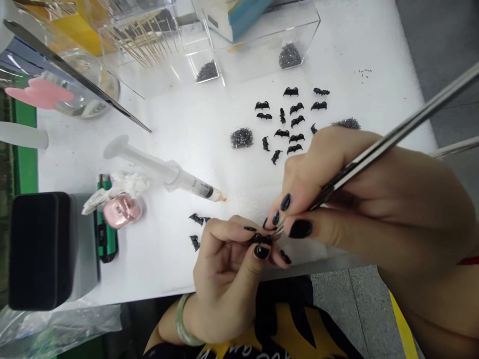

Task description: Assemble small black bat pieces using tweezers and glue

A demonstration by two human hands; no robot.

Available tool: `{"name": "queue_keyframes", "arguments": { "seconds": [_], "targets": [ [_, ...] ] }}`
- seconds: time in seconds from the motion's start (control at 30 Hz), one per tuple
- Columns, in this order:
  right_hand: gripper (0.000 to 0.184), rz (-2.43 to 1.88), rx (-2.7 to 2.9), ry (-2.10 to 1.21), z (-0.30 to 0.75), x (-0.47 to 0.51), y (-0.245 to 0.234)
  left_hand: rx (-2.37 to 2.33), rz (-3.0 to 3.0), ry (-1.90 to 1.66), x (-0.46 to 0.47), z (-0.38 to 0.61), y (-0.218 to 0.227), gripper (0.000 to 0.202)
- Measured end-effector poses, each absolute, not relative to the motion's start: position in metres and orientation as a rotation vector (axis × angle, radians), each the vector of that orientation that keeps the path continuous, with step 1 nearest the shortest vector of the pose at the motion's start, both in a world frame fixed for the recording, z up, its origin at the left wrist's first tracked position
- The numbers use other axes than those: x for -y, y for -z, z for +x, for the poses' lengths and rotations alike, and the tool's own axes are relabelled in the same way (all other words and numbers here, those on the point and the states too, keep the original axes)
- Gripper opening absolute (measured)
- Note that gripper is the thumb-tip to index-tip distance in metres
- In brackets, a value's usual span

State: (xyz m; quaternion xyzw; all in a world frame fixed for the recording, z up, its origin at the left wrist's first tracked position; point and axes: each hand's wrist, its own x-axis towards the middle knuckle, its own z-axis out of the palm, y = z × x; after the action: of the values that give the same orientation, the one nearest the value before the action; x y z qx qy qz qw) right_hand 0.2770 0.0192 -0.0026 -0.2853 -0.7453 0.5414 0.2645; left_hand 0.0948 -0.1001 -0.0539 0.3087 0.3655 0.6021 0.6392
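My left hand (224, 269) pinches a small black bat-shaped piece (261, 239) between thumb and fingers, just above the table's near edge. My right hand (337, 199) grips long metal tweezers (392, 137), whose tips meet that piece. Two more black bat pieces (197, 219) lie on the white table (187, 124) just left of my left hand. Several others (290, 122) are spread out farther back. A syringe (168, 172) with an orange tip lies to the left, pointing toward my hands.
Small heaps of dark glittery bits (241, 138) sit beside the bat pieces and inside clear plastic boxes (262, 45) at the back. A black block (39, 249), a pink clip (121, 210) and a glass bowl (90, 85) stand at the left.
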Motion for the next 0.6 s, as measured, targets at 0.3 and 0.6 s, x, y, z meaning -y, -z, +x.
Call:
{"name": "queue_keyframes", "arguments": {
  "seconds": [0.3,0.6],
  "targets": [
    [0.011,-0.818,2.163,-1.246,0.278,-0.008,0.003,-0.820,0.774,-1.386,0.101,0.093,0.056,0.023],
    [0.018,-0.842,2.017,-1.411,0.273,-0.004,0.000,-0.846,0.803,-1.396,0.102,0.094,0.056,0.025]
  ]
}}
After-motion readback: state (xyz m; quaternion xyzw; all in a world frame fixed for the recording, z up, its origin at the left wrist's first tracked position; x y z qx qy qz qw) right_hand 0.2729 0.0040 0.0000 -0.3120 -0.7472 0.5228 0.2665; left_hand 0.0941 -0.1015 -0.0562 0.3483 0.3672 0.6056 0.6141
